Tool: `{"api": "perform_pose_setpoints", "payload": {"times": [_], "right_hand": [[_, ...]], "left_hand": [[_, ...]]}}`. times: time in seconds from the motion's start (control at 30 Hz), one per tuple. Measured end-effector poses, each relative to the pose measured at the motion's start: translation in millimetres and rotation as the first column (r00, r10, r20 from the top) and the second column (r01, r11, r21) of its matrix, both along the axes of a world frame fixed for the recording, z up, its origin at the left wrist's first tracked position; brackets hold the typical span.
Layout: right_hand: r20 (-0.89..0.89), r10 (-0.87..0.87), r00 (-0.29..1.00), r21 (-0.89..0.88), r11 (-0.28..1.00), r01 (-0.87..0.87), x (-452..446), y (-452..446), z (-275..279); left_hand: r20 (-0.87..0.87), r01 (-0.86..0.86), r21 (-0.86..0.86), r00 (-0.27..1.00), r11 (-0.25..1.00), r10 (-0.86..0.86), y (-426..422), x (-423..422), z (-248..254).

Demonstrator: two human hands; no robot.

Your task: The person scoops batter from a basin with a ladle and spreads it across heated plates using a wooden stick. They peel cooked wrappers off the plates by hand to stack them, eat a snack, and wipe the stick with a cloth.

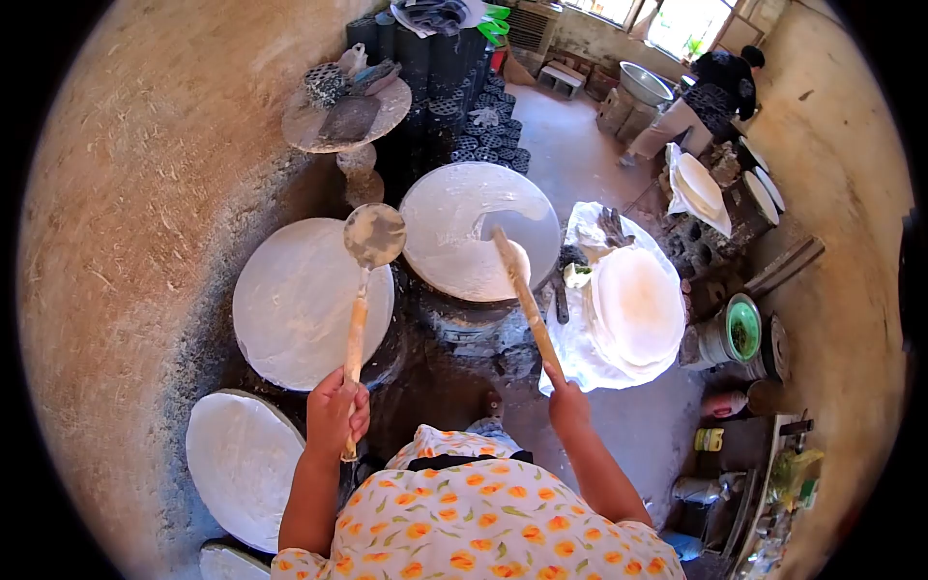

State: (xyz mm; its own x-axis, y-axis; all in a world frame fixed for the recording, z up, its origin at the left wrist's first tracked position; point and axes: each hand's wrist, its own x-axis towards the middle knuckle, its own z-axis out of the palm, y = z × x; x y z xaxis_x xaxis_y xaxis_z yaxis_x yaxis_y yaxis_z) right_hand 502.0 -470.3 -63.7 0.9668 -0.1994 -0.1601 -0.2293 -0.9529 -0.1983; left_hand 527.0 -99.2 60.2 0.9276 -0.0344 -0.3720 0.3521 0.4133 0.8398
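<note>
My left hand (338, 410) is closed round the wooden handle of a ladle (375, 235), whose round, batter-smeared bowl is raised over the edge of the left white round griddle (304, 300). In my right hand (568, 404) is a wooden-handled tool (527, 302); its far end is over the middle white griddle (454, 198), beside a pale rounded part lying on the surface. White batter covers part of that griddle, and a greyer patch shows near its centre. Right of it, a stack of thin round flatbreads (638, 304) rests on white plastic sheeting.
More round white griddles (242, 469) stand at lower left. Black perforated briquettes (488, 145) are piled behind, near a small round stand (300, 130). A person (715, 92) bends by the far right wall. A green basin (742, 329) and a yellow can (709, 440) are at right.
</note>
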Motion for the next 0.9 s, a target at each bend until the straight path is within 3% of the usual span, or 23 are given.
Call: {"api": "perform_pose_setpoints", "payload": {"times": [0.1, 0.17, 0.2, 0.23, 0.3, 0.33, 0.4, 0.43, 0.5, 0.57, 0.73, 0.77, 0.83, 0.9], "right_hand": [[0.011, -0.085, 0.996, 0.116, 0.99, 0.083, 20.9, -0.3, -5.1], [0.14, -0.236, 0.962, 0.577, 0.809, 0.114, 27.7, 4.4, -11.6], [0.124, -0.204, 0.971, 0.62, 0.78, 0.085, 24.9, 7.5, -14.5], [0.125, -0.208, 0.97, 0.623, 0.777, 0.087, 16.5, 9.6, -14.5], [0.145, 0.144, 0.979, 0.503, 0.841, -0.199, -5.7, 14.3, -6.3], [0.145, 0.141, 0.979, 0.508, 0.839, -0.196, -13.6, 11.6, -6.7], [0.006, 0.167, 0.986, 0.196, 0.967, -0.165, -24.1, -3.0, -8.0], [0.006, 0.165, 0.986, 0.201, 0.966, -0.163, -19.9, -12.8, -8.4], [0.06, -0.003, 0.998, 0.179, 0.984, -0.008, -4.7, -31.5, -10.1], [0.059, -0.02, 0.998, 0.103, 0.995, 0.014, 26.0, -42.2, -13.4], [0.175, 0.018, 0.984, 0.441, 0.892, -0.095, 66.3, -45.7, -37.2], [0.18, 0.02, 0.983, 0.445, 0.89, -0.1, 53.2, -47.8, -41.8], [0.064, 0.242, 0.968, 0.334, 0.909, -0.249, 28.7, -60.7, -40.6], [0.049, 0.167, 0.985, 0.282, 0.944, -0.174, 32.5, -69.2, -20.1]], "left_hand": [[0.032, 0.034, -0.013, 0.999, 0.999, -0.034, -3.0, 5.8, -4.4], [0.032, 0.036, -0.005, 0.999, 0.999, -0.035, -7.4, 10.2, -4.1], [0.03, 0.031, -0.002, 0.999, 1.0, -0.031, -9.5, 12.7, -3.9], [0.032, 0.035, 0.003, 0.999, 0.999, -0.035, -11.7, 14.9, -4.8], [0.011, 0.017, -0.01, 1.0, 1.0, -0.017, -16.3, 17.6, -7.0], [0.01, 0.02, -0.004, 1.0, 1.0, -0.02, -19.0, 18.9, -5.8], [0.002, 0.009, 0.014, 1.0, 1.0, -0.009, -24.6, 21.8, -2.8], [0.0, 0.011, 0.019, 1.0, 1.0, -0.011, -26.8, 24.6, -2.4], [-0.007, 0.014, 0.062, 1.0, 0.998, -0.013, -31.4, 26.7, -2.6], [-0.007, 0.013, 0.068, 1.0, 0.998, -0.012, -36.5, 32.0, -4.5], [0.017, -0.007, 0.057, 1.0, 0.998, 0.006, -52.7, 42.9, -0.7], [0.012, -0.012, 0.066, 1.0, 0.998, 0.011, -54.7, 44.4, 1.1], [0.007, -0.025, 0.075, 1.0, 0.997, 0.024, -57.5, 46.0, 2.4], [-0.002, -0.05, 0.088, 0.999, 0.995, 0.05, -59.2, 45.7, 1.8]]}}
